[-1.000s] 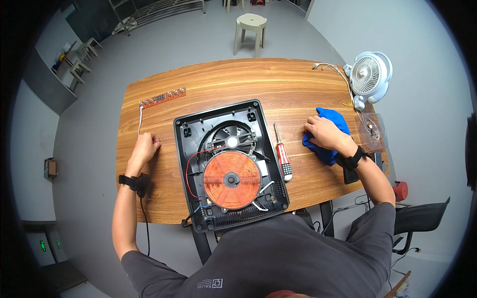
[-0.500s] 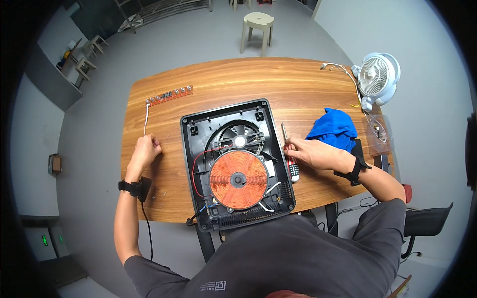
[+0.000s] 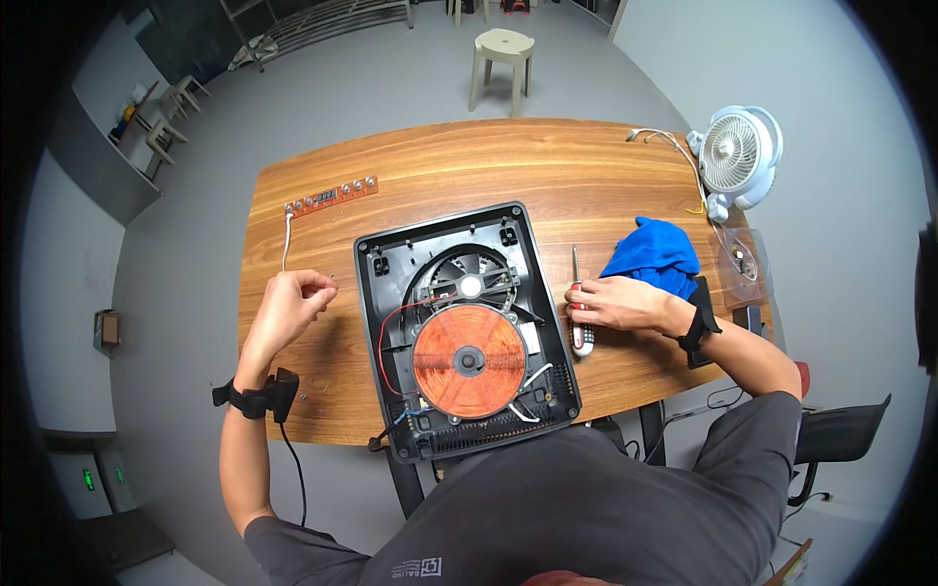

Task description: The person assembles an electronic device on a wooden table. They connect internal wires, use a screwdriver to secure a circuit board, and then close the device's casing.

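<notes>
Screwdriver (image 3: 583,340) shifted rightward, grasped by right hand (image 3: 625,303); left hand (image 3: 290,311) pinched, contents unclear; apparent pickup, lift needing firm grip

The wood-grained table (image 3: 440,161) over there carries an open black housing (image 3: 368,322) at the edge where the person sits, with a screwdriver (image 3: 582,337) just to its right, then a crumpled blue cloth (image 3: 655,249). A red circuit strip (image 3: 330,196) lies toward the far left; a pale fan (image 3: 730,151) stands at the far right corner.
</notes>
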Action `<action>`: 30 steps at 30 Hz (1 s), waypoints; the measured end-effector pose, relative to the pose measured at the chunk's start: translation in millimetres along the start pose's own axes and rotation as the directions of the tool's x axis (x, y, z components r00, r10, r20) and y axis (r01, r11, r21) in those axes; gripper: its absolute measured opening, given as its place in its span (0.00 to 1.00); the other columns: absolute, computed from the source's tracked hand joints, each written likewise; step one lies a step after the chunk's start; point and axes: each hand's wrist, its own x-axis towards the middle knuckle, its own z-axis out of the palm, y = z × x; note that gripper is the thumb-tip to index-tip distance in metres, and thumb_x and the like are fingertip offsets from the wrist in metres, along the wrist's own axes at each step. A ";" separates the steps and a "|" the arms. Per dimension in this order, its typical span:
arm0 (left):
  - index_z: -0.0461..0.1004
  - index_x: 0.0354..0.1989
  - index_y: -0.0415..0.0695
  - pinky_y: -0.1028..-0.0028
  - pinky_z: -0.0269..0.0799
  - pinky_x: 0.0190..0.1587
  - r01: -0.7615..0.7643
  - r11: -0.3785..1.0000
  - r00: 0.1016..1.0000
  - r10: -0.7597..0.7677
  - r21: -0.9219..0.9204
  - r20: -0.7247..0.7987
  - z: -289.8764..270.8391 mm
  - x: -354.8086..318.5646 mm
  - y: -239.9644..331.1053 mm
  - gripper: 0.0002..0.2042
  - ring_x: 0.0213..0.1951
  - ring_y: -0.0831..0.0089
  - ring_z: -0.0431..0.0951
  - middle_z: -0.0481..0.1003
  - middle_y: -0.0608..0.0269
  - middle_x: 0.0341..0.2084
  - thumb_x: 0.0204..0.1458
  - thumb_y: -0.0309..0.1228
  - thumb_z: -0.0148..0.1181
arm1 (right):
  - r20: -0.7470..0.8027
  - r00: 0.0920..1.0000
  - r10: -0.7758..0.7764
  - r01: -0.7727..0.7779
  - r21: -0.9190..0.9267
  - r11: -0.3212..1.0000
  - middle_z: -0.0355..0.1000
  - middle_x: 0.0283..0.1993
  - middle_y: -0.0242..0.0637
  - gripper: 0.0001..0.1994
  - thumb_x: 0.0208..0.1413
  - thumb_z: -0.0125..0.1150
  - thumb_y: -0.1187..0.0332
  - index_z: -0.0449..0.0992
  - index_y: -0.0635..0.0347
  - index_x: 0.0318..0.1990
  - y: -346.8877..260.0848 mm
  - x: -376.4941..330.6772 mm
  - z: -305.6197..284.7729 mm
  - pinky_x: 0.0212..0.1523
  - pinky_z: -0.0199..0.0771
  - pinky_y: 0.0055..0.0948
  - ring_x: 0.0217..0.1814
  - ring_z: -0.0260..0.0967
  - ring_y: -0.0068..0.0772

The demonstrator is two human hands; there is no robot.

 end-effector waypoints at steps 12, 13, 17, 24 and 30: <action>0.83 0.42 0.34 0.69 0.82 0.41 -0.289 0.956 0.956 0.286 0.048 0.071 31.2 8.6 60.6 0.09 0.36 0.64 0.87 0.84 0.48 0.32 0.53 0.22 0.68 | -0.497 0.655 0.569 -0.176 0.632 0.755 0.77 0.45 0.39 0.20 0.51 0.70 0.81 0.72 0.60 0.50 11.5 -0.9 -111.7 0.49 0.79 0.31 0.47 0.79 0.35; 0.83 0.42 0.34 0.69 0.83 0.41 -0.303 0.953 0.951 0.300 0.028 0.079 35.9 10.4 62.8 0.09 0.36 0.64 0.87 0.84 0.48 0.32 0.53 0.22 0.68 | -0.482 0.611 0.628 -0.121 0.727 0.676 0.78 0.45 0.38 0.19 0.52 0.70 0.82 0.72 0.60 0.51 6.7 9.5 -117.1 0.50 0.78 0.30 0.47 0.79 0.30; 0.82 0.42 0.33 0.71 0.82 0.41 -0.325 0.946 0.941 0.324 -0.010 0.097 57.1 22.7 64.2 0.09 0.35 0.70 0.86 0.85 0.53 0.31 0.54 0.21 0.66 | -0.558 0.568 0.605 0.049 0.757 0.652 0.78 0.48 0.37 0.20 0.53 0.70 0.82 0.70 0.60 0.52 -3.1 50.1 -122.6 0.52 0.79 0.29 0.50 0.78 0.27; 0.81 0.40 0.34 0.70 0.80 0.33 -0.413 0.910 0.904 0.408 0.020 0.126 75.4 26.3 77.0 0.06 0.28 0.67 0.86 0.83 0.51 0.25 0.59 0.25 0.65 | -0.507 0.619 0.600 0.197 0.839 0.507 0.79 0.48 0.37 0.18 0.55 0.71 0.79 0.72 0.62 0.52 -13.9 90.9 -119.5 0.49 0.82 0.27 0.52 0.79 0.25; 0.79 0.39 0.35 0.67 0.80 0.33 -0.501 0.864 0.862 0.493 0.046 0.122 80.2 21.7 81.9 0.07 0.28 0.61 0.86 0.82 0.48 0.25 0.59 0.27 0.66 | -0.482 0.678 0.556 0.114 0.816 0.567 0.77 0.50 0.39 0.20 0.52 0.73 0.79 0.71 0.61 0.50 -15.6 96.0 -117.9 0.54 0.78 0.31 0.54 0.77 0.29</action>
